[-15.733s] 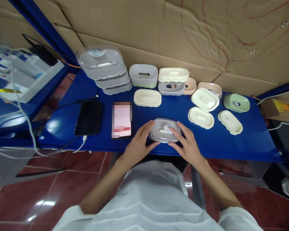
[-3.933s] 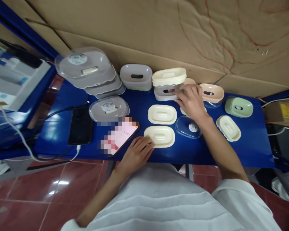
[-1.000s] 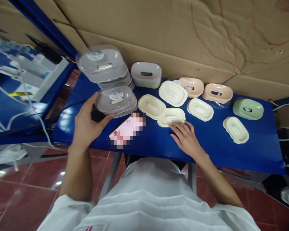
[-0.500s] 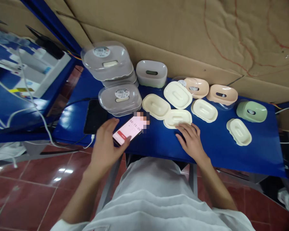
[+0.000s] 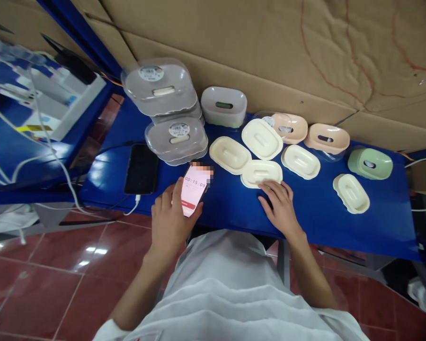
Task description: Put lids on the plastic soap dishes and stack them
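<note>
Pink-screened phone [image 5: 194, 188] is what the left hand [image 5: 170, 221] is on: it lies at the near edge of the blue table [image 5: 305, 208], long axis tilted from near-left up to far-right, and the hand cups its near end with the thumb along the left side and a fingertip resting on the glass. So the phone sits just beyond the left hand, and the right hand [image 5: 282, 208] is well off to the right, clearly the farther one. That right hand lies flat and spread on the table, fingertips touching the near rim of a cream tray [image 5: 261, 172], a smooth oval plastic thing with a raised middle. More cream trays sit beyond it. Right behind the phone there's a stack of cloudy grey lidded boxes [image 5: 176, 138], rounded corners, sticker on top. A second phone, black [image 5: 141, 168], lies flat to the left with a white cable plugged in.
</note>
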Demonstrator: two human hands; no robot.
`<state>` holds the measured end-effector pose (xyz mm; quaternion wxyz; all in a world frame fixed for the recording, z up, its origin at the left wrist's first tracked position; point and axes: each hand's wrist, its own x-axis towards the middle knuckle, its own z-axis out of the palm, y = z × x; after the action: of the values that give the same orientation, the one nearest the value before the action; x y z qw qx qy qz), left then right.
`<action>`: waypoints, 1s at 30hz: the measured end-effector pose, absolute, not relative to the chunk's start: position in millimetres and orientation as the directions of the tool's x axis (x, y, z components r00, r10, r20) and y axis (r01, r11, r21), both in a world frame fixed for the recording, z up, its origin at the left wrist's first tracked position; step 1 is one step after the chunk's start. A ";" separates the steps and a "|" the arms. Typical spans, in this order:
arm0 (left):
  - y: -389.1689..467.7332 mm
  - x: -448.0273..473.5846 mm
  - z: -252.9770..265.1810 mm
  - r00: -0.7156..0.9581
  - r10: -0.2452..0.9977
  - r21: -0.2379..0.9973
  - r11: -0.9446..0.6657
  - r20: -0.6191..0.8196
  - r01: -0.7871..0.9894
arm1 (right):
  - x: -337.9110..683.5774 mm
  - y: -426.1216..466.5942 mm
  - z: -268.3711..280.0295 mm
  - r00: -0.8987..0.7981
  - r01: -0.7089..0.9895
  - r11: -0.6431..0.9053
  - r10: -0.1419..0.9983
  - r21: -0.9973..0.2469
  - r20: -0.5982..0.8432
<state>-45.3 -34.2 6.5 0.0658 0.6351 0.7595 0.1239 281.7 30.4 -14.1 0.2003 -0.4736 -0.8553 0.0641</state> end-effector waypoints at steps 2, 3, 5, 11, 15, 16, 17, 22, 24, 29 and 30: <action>-31.7 -39.7 8.3 -0.213 0.976 0.259 0.197 0.036 0.946 | 281.9 30.6 -14.6 -0.468 0.783 0.543 0.836 -0.305 0.286; -29.7 -37.4 9.2 -0.222 0.975 0.252 0.208 0.027 0.945 | 282.0 30.7 -14.8 -0.467 0.781 0.543 0.836 -0.307 0.289; -24.8 -34.7 10.8 -0.222 0.975 0.244 0.211 0.019 0.947 | 282.2 30.8 -14.9 -0.466 0.780 0.540 0.838 -0.315 0.284; -14.9 -39.9 11.3 -0.151 0.988 0.239 0.143 0.014 0.960 | 283.1 30.0 -14.7 -0.463 0.776 0.531 0.846 -0.341 0.263; -19.8 -42.2 9.9 -0.146 0.988 0.258 0.130 0.044 0.957 | 282.6 30.5 -13.4 -0.463 0.778 0.527 0.849 -0.341 0.254; -21.6 -41.5 9.7 -0.156 0.987 0.262 0.139 0.048 0.955 | 282.4 31.1 -12.8 -0.465 0.779 0.529 0.848 -0.337 0.254; -23.3 -40.4 9.7 -0.172 0.984 0.265 0.154 0.046 0.952 | 282.2 31.7 -12.0 -0.469 0.780 0.532 0.846 -0.331 0.254; -26.5 -35.7 10.9 -0.293 0.955 0.264 0.271 0.046 0.926 | 283.5 33.1 -7.3 -0.494 0.786 0.553 0.831 -0.277 0.257; -27.3 -34.4 12.5 -0.307 0.949 0.268 0.279 0.068 0.922 | 284.3 32.0 -3.4 -0.516 0.772 0.572 0.819 -0.276 0.252; -28.5 -13.1 15.2 -0.094 0.977 0.341 0.023 0.192 0.940 | 272.6 40.2 17.0 -0.548 0.736 0.604 0.797 -0.307 0.253; -26.8 -3.7 14.2 0.027 0.977 0.364 -0.105 0.213 0.926 | 266.2 45.9 21.5 -0.556 0.735 0.611 0.791 -0.294 0.254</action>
<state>-3.7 -26.8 14.2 0.0616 0.7138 0.6663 0.2068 266.2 45.9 21.5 0.1826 -0.4341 -0.8788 0.0771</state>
